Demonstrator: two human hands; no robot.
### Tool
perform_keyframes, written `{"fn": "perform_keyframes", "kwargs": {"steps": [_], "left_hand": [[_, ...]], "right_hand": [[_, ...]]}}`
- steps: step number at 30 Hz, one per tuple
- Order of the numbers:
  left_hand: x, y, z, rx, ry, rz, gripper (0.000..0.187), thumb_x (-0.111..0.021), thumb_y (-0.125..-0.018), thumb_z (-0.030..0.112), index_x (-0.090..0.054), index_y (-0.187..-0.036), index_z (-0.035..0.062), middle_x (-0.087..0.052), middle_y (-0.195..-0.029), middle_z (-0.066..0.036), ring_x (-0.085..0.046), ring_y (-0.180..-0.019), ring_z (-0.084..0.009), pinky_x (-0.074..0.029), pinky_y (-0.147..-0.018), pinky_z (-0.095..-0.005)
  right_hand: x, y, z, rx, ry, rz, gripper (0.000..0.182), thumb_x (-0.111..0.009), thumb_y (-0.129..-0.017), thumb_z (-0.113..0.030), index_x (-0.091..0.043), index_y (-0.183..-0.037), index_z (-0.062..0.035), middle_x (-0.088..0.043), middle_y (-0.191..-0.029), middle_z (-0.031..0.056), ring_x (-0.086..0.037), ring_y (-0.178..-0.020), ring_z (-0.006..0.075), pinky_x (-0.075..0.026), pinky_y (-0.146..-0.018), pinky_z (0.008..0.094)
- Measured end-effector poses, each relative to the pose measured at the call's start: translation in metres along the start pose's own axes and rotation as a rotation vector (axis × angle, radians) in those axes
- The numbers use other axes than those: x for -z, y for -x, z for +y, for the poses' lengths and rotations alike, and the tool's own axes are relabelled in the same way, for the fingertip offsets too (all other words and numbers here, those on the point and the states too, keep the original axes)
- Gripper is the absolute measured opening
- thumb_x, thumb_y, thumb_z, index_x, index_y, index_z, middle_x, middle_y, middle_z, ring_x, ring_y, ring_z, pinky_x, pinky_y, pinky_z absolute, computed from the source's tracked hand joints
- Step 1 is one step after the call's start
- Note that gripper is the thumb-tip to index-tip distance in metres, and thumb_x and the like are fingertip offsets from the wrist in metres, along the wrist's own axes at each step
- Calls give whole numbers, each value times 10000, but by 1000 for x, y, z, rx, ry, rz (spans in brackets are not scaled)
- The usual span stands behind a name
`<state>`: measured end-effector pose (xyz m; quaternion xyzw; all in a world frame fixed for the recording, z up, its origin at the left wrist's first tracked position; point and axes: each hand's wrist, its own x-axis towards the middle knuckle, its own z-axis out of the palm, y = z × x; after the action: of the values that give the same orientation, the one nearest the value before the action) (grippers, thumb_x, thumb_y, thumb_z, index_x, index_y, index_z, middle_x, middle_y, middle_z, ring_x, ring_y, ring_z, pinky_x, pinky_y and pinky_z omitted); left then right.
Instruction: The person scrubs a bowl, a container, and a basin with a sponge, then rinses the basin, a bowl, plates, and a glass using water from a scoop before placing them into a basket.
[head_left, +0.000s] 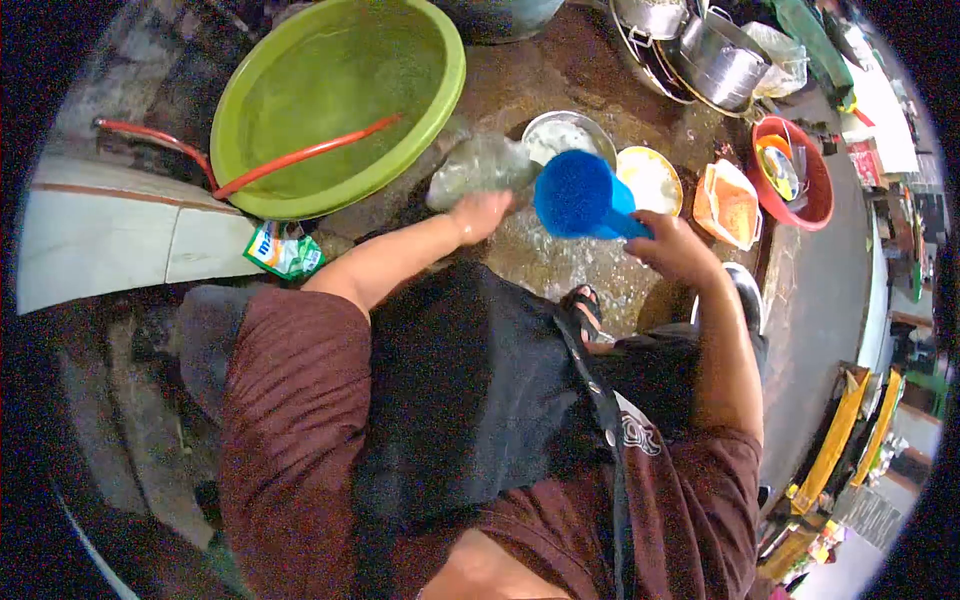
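Wet brown ground [560, 70] fills the view, seen from above a person in a maroon shirt and dark apron. Biggest is the green basin [340, 100] at upper left, holding water, with a red hose [300, 155] lying across its rim. Steel pots [700, 50] are stacked at upper right; below them sits a red bowl [815, 170], then an orange tub [730, 205], a yellow-rimmed dish [650, 180] and a steel bowl [565, 135]. The right hand [675, 250] is closed round the handle of a blue scoop [580, 195], tipped over the wet patch. The left hand [480, 215] grips a blurred, clear thing, perhaps a glass jar [480, 170], just beside the scoop. A green sachet [285, 250] lies below the basin.
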<state>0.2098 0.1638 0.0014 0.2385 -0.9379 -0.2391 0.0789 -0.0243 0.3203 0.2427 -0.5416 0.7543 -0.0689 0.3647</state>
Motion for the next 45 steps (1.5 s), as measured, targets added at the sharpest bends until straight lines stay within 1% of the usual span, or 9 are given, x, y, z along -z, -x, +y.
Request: {"fn": "perform_keyframes", "kwargs": {"steps": [7,10,12,18,28,29,36,40,45], "left_hand": [[47,-101,0,244,351,215,255,-478,-846,275,-585,-815,46,-606,-790,-194,-589,-755,-359,-435,-647,-444],[44,-136,2,215,1066,86,281,-487,-847,272,-604,-869,18,-618,-797,-175,-594,-717,-258,-449,-655,-387],[97,-129,50,136,726,143,266,-488,-847,221,-604,-883,-16,-627,-809,-165,-568,-710,-169,-454,-645,-347],[150,-150,24,223,1318,145,205,-631,-796,203,-614,-880,17,-635,-817,-50,-583,-713,-108,-473,-615,-248],[347,-80,5,158,423,728,374,-651,-769,266,-576,-985,-30,-627,-896,-43,-559,-780,-127,-423,-715,-247],[355,-75,-16,133,306,579,373,-658,-748,284,-591,-956,-19,-637,-867,-73,-564,-753,-144,-423,-696,-278],[284,-56,-101,644,-290,298,322,-623,-756,296,-620,-916,17,-631,-844,-178,-608,-785,-286,-448,-713,-364],[232,-79,-52,635,-732,646,321,-704,-685,246,-612,-913,39,-598,-851,-163,-581,-789,-325,-471,-707,-401],[109,-148,30,-83,-483,45,603,-762,-545,352,-564,-1054,96,-471,-1164,-115,-400,-1134,-278,-342,-884,-464]], "right_hand": [[34,14,-35,138,54,218,400,-605,-726,-198,-554,-1086,-31,-598,-723,130,-573,-629,191,-447,-596,324],[39,6,-23,252,122,379,426,-610,-735,-209,-534,-1098,0,-598,-730,139,-580,-637,208,-451,-597,319],[44,3,-20,276,78,448,338,-599,-734,-211,-559,-955,42,-592,-786,230,-595,-771,350,-455,-690,395],[69,-5,13,-10,-12,422,333,-612,-702,-217,-562,-895,50,-602,-680,206,-597,-613,313,-464,-564,395],[67,-20,72,-228,198,357,351,-608,-669,-265,-610,-830,46,-610,-794,243,-618,-723,341,-487,-673,400],[68,-20,74,-251,179,309,359,-608,-669,-273,-611,-832,47,-611,-797,242,-617,-734,345,-486,-688,402],[70,-20,73,-181,283,410,382,-604,-672,-295,-602,-875,29,-602,-841,249,-603,-799,353,-474,-715,415],[83,-9,65,-191,256,514,407,-594,-683,-304,-588,-911,33,-601,-837,246,-592,-809,363,-462,-733,422],[111,9,64,-310,68,399,374,-602,-694,-280,-581,-912,23,-614,-779,197,-616,-670,288,-489,-621,382]]}}
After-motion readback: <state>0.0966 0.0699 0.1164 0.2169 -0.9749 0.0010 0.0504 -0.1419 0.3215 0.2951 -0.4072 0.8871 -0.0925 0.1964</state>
